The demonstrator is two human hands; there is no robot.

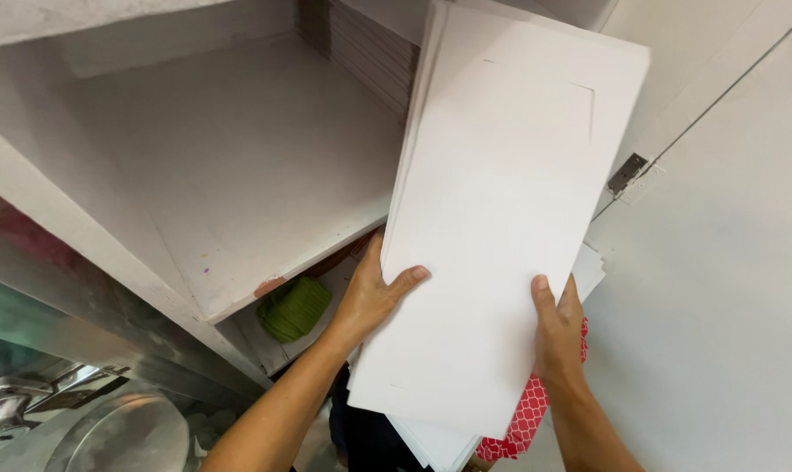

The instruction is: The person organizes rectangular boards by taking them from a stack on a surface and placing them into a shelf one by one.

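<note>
Both hands, left hand (371, 297) and right hand (558, 328), pinch the white paper stack (492, 218) in the middle of the frame, thumbs on top, by the shelf (239, 175).

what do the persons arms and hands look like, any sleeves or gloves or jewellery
Both forearms are bare, with no sleeves in view. The left hand and right hand wear no gloves, and no rings, watch or bracelets show. The thumbnails are short and unpainted. No marks or tattoos can be seen on the parts that show.
</note>
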